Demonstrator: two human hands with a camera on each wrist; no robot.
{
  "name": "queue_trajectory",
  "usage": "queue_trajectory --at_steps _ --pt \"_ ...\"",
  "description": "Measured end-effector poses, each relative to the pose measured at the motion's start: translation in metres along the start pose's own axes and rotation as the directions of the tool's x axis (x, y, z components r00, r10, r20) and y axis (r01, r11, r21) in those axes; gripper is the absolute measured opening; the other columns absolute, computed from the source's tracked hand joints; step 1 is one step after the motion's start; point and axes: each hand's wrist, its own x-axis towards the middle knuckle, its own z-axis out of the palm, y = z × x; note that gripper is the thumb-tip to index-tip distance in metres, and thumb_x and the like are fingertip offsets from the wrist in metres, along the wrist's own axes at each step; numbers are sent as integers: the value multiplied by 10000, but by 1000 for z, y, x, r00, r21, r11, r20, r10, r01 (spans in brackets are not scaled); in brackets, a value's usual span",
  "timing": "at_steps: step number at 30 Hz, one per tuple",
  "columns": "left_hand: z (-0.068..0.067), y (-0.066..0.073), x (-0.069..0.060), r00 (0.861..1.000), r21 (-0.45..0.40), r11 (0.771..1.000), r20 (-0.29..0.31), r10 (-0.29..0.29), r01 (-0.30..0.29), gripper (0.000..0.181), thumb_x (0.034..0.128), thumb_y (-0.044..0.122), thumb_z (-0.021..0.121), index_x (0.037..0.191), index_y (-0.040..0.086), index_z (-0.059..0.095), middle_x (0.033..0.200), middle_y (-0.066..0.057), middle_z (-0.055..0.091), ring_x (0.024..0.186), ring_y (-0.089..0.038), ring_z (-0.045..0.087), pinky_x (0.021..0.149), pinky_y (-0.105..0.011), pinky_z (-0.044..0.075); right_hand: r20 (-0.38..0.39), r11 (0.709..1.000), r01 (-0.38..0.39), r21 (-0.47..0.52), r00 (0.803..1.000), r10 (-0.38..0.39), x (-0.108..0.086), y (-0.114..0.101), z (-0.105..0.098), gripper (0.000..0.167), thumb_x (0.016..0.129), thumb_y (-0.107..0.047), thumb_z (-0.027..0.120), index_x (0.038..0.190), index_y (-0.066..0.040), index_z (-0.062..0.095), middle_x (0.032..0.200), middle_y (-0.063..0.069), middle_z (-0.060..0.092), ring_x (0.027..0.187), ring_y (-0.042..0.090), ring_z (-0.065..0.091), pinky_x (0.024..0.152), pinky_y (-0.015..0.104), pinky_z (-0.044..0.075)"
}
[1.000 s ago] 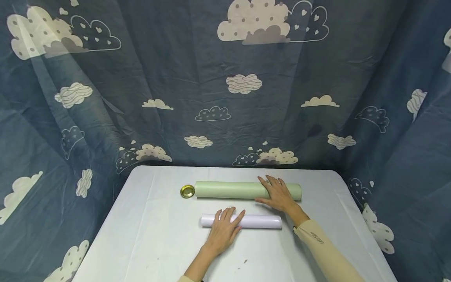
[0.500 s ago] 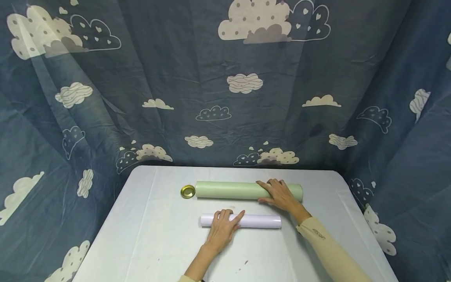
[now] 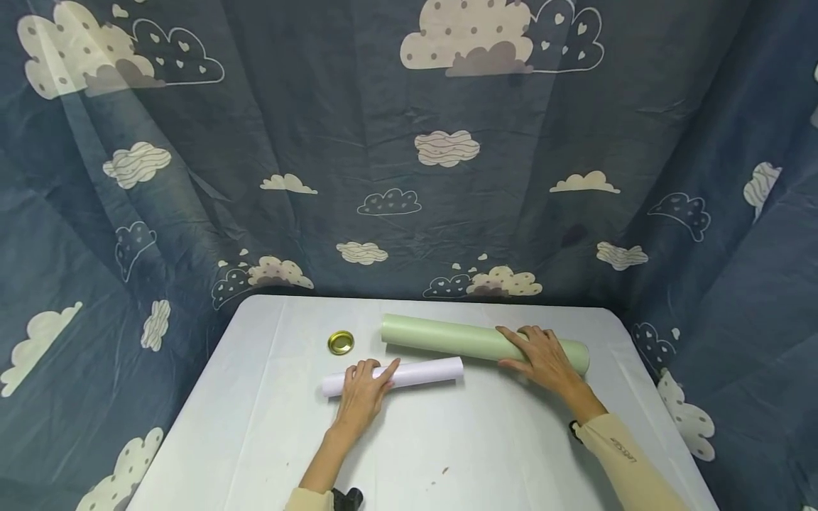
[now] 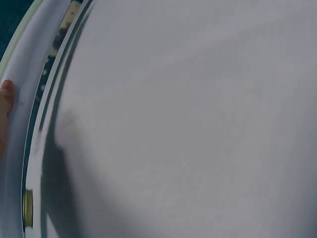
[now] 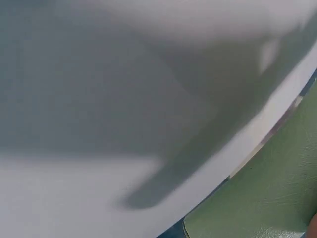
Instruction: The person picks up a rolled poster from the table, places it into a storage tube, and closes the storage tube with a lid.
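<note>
In the head view my left hand [image 3: 361, 397] grips a white roll [image 3: 424, 372] near its left end, fingers over the top; the roll tilts slightly, right end farther back. My right hand [image 3: 544, 360] holds a thicker pale green roll [image 3: 447, 336] toward its right end, which lies nearer me than its left end. Shadows show beneath both rolls. The left wrist view has the white roll [image 4: 20, 114] at its left edge with a fingertip on it; the right wrist view shows the green roll [image 5: 262, 188] at the lower right.
A small round gold lid [image 3: 341, 343] lies on the white table [image 3: 409, 454], left of the green roll and behind the white one. Small dark specks mark the table near its front. A blue curtain [image 3: 319, 113] with cloud prints hangs behind and at the sides.
The white roll has moved left and back with my left hand, its right end swinging away. The green roll has moved right with my right hand and turned at an angle, leaving the lid's side.
</note>
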Motion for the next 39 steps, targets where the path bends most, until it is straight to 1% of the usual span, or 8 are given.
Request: queue_trajectory --at_steps 5,8,13,18,22,29,33,39 --pt "-17 -26 0 999 -15 999 1 -33 33 440 934 275 697 1372 235 688 1087 -149 664 998 -301 608 890 -496 456 -36 999 -52 6 998 52 -24 15 -13 796 776 -489 839 1481 -242 564 1141 215 679 1031 411 642 852 567 445" --pt "-28 -41 -1 998 -11 998 13 -56 57 437 934 258 707 1369 220 689 1112 -175 669 1030 -321 608 894 -508 446 -56 997 -79 9 995 79 -37 24 -21 818 763 -463 855 1494 -261 549 1139 214 678 1021 408 638 837 553 431" --pt "-43 -63 0 995 10 995 9 -97 97 439 902 218 744 1339 190 705 1108 -222 683 984 -353 596 876 -528 440 -85 996 -90 -18 993 88 -59 35 -33 857 748 -457 862 1517 -299 520 1128 211 683 1010 408 646 827 559 441" --pt "-51 -78 6 993 29 993 10 -116 116 416 889 214 755 1302 172 722 1067 -234 681 960 -383 599 867 -544 445 -112 996 -86 -19 990 83 -76 40 -40 870 726 -449 871 1512 -305 528 1120 196 687 1004 406 650 811 554 439" --pt "-53 -82 12 990 29 991 40 -132 131 409 904 232 747 1308 169 715 1078 -223 676 982 -386 606 871 -547 447 -114 998 -64 -14 992 62 -82 38 -40 868 738 -460 863 1520 -303 521 1125 189 681 1006 399 645 818 550 436" --pt "-54 -79 24 985 -99 984 97 -142 152 437 921 204 743 1355 187 695 1117 -195 676 1007 -358 597 860 -514 408 -119 1000 -19 -7 993 18 -77 23 -33 833 743 -492 851 1489 -266 559 1112 179 677 994 387 646 829 547 451" --pt "-56 -76 30 985 -148 979 127 -118 137 425 922 184 747 1345 203 701 1142 -170 675 1012 -339 590 872 -512 403 -133 1000 -1 -3 991 0 -73 18 -31 803 765 -540 827 1470 -242 581 1116 172 677 987 377 648 821 537 451" --pt "-56 -73 36 990 -159 983 124 -68 88 417 898 151 771 1307 212 720 1142 -143 676 1037 -341 607 892 -518 420 -143 1000 30 -4 989 -30 -66 15 -34 773 812 -622 759 1465 -244 590 1114 161 675 996 363 646 821 530 460"
